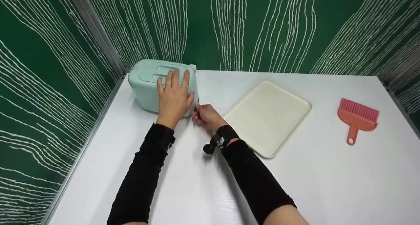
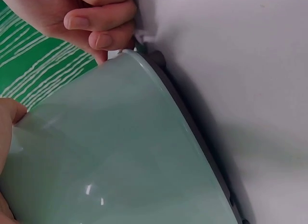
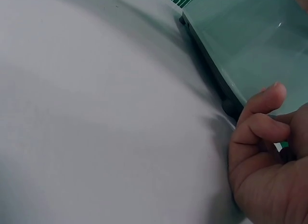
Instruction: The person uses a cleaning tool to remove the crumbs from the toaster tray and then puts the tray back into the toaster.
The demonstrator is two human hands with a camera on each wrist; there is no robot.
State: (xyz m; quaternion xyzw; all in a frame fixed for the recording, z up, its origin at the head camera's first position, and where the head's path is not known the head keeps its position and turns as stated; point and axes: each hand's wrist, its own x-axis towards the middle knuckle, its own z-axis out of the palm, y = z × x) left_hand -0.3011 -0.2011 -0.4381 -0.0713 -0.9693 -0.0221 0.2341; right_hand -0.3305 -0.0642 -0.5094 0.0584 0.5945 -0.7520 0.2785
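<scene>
1. Find the pale green toaster [image 1: 147, 91] at about ten o'clock in the head view, upright on the white table [image 1: 193, 179] with its slots [image 1: 166, 67] facing up. Read the likely step in hand as bracing it while working at its low end.
2. Press down through the left hand [image 1: 174, 98], laid across the top with fingers long and slightly spread, gripping nothing, and with the thumb lower, toward the four-o'clock end. Spread the weight over the whole palm for steadiness.
3. Work with the right hand [image 1: 210, 116] low at the toaster's four-o'clock corner, with fingers curled in just beside the dark base [image 2: 198, 130]. Cannot tell, from any view, the thing held between thumb and fingertips, if any.
4. Move the right hand level and in line with the toaster's length, without twisting, to avoid tipping. Count sliding on the smooth table as the main risk.
5. Watch the small dark foot [image 3: 231, 108] at the base corner for any lifting.
6. Raise the right forearm, in its black sleeve [image 1: 254, 172], to clear the cream tray [image 1: 267, 116], between three and four o'clock from the toaster.
7. Leave the reddish brush [image 1: 357, 118] alone, well apart near three o'clock, with its handle toward six.
</scene>
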